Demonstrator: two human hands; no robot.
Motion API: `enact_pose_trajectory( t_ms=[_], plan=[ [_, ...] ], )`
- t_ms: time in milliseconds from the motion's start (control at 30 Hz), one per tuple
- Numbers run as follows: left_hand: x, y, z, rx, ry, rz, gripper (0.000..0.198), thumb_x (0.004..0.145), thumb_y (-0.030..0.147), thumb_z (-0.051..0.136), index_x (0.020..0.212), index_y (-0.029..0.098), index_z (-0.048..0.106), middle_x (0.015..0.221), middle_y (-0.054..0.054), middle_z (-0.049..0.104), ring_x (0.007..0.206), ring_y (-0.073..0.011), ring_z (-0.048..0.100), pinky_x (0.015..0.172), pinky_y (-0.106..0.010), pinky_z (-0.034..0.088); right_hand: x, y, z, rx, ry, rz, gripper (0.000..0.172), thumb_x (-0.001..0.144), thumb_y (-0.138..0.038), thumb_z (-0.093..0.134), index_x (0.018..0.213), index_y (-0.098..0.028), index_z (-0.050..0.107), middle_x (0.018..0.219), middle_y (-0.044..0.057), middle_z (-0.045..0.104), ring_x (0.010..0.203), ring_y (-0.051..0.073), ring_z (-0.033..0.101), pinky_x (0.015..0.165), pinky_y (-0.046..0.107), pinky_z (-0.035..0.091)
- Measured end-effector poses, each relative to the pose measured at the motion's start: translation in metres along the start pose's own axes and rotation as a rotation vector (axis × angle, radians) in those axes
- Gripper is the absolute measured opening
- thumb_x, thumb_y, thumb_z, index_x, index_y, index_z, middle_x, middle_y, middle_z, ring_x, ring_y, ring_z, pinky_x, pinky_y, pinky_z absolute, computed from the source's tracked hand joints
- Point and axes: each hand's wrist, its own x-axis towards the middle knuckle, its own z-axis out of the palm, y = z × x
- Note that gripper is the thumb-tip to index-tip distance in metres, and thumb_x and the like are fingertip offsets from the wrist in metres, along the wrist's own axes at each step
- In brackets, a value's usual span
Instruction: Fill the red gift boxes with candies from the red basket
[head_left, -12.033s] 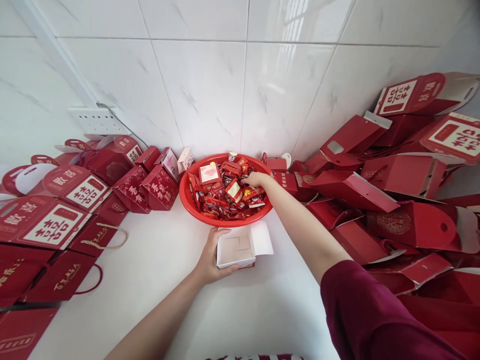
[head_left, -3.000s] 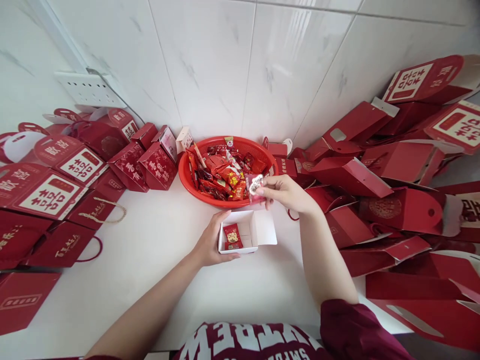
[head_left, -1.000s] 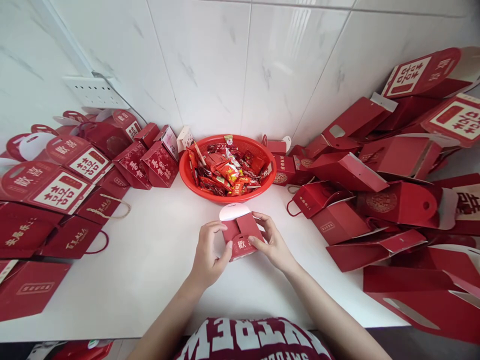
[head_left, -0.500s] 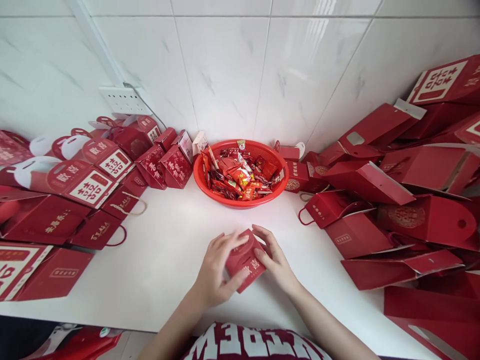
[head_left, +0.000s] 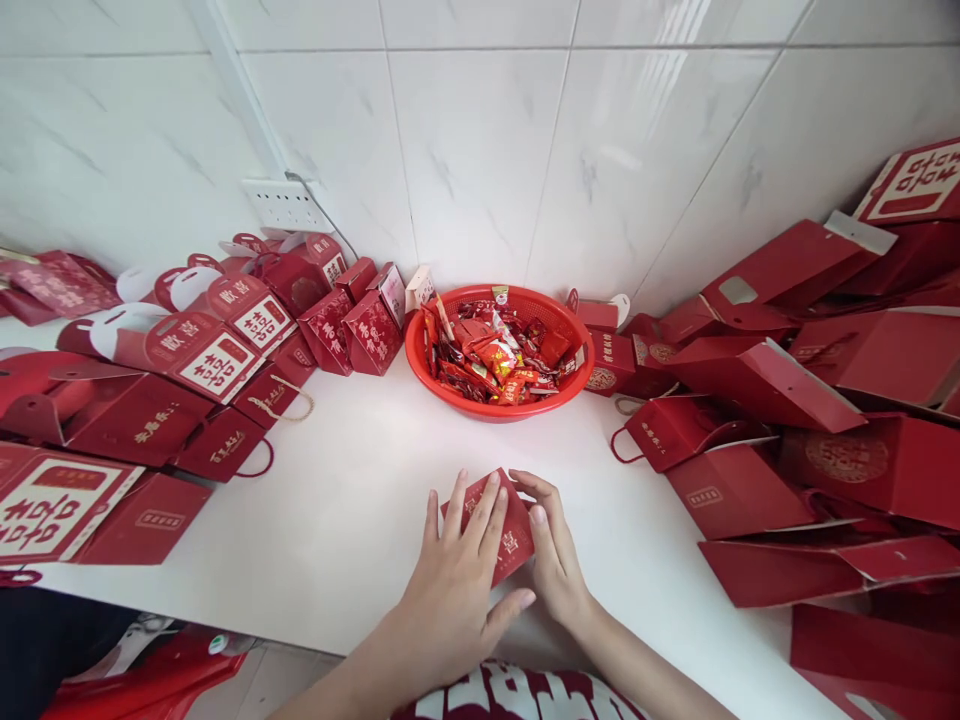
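Observation:
A small red gift box [head_left: 516, 540] with pale gold lettering sits just in front of me at the white table's near side. My left hand [head_left: 457, 575] lies flat across its top, fingers stretched and spread, thumb pointing right along the near edge. At the box's right side is my right hand [head_left: 559, 560], its curved fingers around the far right corner and its thumb at the edge. Part of the box is hidden under my left fingers. Beyond it stands a red plastic basket [head_left: 495, 412] heaped with wrapped sweets [head_left: 495, 355].
Red gift boxes [head_left: 214, 365] stand in rows on the left. On the right, more red boxes [head_left: 750, 490] are piled loosely, many with open flaps. A tiled wall [head_left: 480, 150] with a power socket [head_left: 283, 207] closes off the back of the white table [head_left: 330, 520].
My left hand has flattened over the top of the box, its fingers now spread on it. My right thumb has slid off the top to the right edge. The view has shifted slightly left.

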Motion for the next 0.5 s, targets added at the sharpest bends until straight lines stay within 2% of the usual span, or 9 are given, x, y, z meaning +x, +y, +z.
enact_pose_trajectory(
  t_ms=[100, 200, 300, 333, 400, 500],
  plan=[
    [0.004, -0.006, 0.009, 0.056, 0.061, -0.086, 0.07, 0.1, 0.046, 0.036, 0.159, 0.017, 0.015, 0.165, -0.016, 0.012, 0.151, -0.0435, 0.014, 0.11, -0.072, 0.032, -0.005, 0.007, -0.005, -0.002, -0.043, -0.084, 0.044, 0.106, -0.048, 0.023, 0.14, -0.03, 0.044, 0.142, 0.008, 0.045, 0.13, 0.024, 0.047, 0.106, 0.046, 0.045],
    [0.01, -0.032, 0.012, 0.098, 0.15, -0.286, 0.065, 0.099, 0.047, 0.038, 0.157, 0.02, 0.028, 0.164, -0.022, 0.016, 0.15, -0.0466, 0.017, 0.108, -0.073, 0.031, -0.005, 0.014, -0.011, -0.006, -0.056, -0.128, 0.047, 0.105, -0.051, 0.023, 0.142, -0.03, 0.043, 0.142, 0.01, 0.043, 0.125, 0.027, 0.05, 0.099, 0.048, 0.049],
    [0.012, -0.082, 0.008, 0.125, 0.25, -0.523, 0.06, 0.095, 0.053, 0.045, 0.15, 0.03, 0.043, 0.16, -0.021, 0.025, 0.145, -0.0534, 0.022, 0.102, -0.074, 0.034, 0.001, 0.016, -0.017, 0.002, -0.002, -0.095, 0.047, 0.105, -0.051, 0.022, 0.142, -0.029, 0.041, 0.141, 0.011, 0.043, 0.119, 0.027, 0.054, 0.091, 0.048, 0.053],
    [0.012, -0.101, 0.006, 0.13, 0.28, -0.558, 0.057, 0.095, 0.052, 0.046, 0.148, 0.031, 0.046, 0.155, -0.021, 0.03, 0.142, -0.0516, 0.028, 0.103, -0.07, 0.037, 0.003, 0.016, -0.019, 0.0, 0.018, -0.081, 0.047, 0.105, -0.051, 0.023, 0.142, -0.029, 0.041, 0.141, 0.011, 0.043, 0.117, 0.027, 0.056, 0.09, 0.047, 0.053],
    [0.012, -0.14, -0.001, 0.127, 0.354, -0.57, 0.053, 0.095, 0.048, 0.047, 0.145, 0.031, 0.051, 0.142, -0.02, 0.041, 0.134, -0.0425, 0.042, 0.107, -0.059, 0.04, 0.008, 0.016, -0.024, -0.012, 0.051, -0.059, 0.045, 0.105, -0.05, 0.024, 0.141, -0.029, 0.042, 0.142, 0.011, 0.042, 0.113, 0.026, 0.058, 0.087, 0.047, 0.054],
    [0.012, -0.183, -0.027, 0.113, 0.45, -0.513, 0.051, 0.094, 0.048, 0.048, 0.141, 0.028, 0.057, 0.13, -0.018, 0.048, 0.126, -0.0372, 0.048, 0.108, -0.055, 0.041, 0.014, 0.018, -0.032, -0.034, 0.095, -0.043, 0.043, 0.105, -0.048, 0.027, 0.139, -0.028, 0.042, 0.143, 0.012, 0.043, 0.108, 0.025, 0.061, 0.084, 0.046, 0.055]
  ],
)
